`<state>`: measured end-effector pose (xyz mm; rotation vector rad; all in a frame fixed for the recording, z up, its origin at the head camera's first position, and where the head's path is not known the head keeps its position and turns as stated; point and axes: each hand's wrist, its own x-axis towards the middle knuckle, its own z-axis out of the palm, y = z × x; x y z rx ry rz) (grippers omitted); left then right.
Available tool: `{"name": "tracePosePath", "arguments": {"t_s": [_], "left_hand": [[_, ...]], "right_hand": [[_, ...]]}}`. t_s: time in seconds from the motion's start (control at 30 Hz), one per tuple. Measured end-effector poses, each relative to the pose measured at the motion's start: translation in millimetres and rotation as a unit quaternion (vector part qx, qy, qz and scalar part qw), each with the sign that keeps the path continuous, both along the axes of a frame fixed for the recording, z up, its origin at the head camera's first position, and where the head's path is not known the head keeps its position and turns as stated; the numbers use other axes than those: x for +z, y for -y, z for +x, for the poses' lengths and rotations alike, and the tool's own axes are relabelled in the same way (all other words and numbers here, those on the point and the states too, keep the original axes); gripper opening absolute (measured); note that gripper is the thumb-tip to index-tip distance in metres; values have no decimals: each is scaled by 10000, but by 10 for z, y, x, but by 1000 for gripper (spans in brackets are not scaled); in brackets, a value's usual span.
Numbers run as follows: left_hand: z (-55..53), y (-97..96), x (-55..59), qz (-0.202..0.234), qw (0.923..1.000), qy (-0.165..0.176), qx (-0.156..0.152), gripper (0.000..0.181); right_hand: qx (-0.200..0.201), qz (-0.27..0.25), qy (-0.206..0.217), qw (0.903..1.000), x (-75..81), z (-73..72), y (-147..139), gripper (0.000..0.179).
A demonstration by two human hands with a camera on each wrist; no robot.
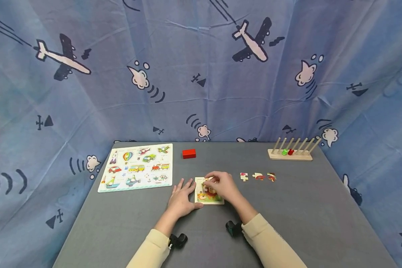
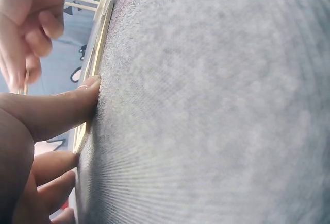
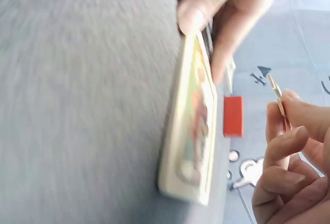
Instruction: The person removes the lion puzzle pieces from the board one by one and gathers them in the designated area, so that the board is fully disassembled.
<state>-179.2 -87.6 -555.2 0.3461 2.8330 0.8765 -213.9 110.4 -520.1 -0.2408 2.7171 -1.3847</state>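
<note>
A small jigsaw tray (image 1: 217,203) with a cartoon animal picture lies on the grey table. My left hand (image 1: 181,200) rests at its left side, fingers spread and straight. In the left wrist view, the thumb (image 2: 62,108) touches the tray's edge. Above the tray, my right hand (image 1: 223,186) pinches a thin puzzle piece (image 3: 277,92) between thumb and forefinger. The right wrist view shows the piece edge-on and apart from the tray. Its printed side cannot be made out. From the head, the right hand covers part of the tray.
Three loose puzzle pieces (image 1: 258,176) lie in a row to the right. Behind the tray sits a red block (image 1: 189,153). A vehicle picture board (image 1: 137,167) is at left, and a wooden peg rack (image 1: 289,157) with green and red beads at back right.
</note>
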Motion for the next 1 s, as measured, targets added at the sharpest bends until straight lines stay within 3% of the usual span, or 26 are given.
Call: {"name": "tracePosePath", "arguments": {"t_s": [0.37,1.0], "left_hand": [[1,1,-21,61,10000,-67,20,90],[17,-1,-12,90,9999,-52,7,90]], "right_hand": [[-341,-139,-246,9990,65,49,-423,22],[-865,-132,-195,9960,-90,102,-1025,25]]}}
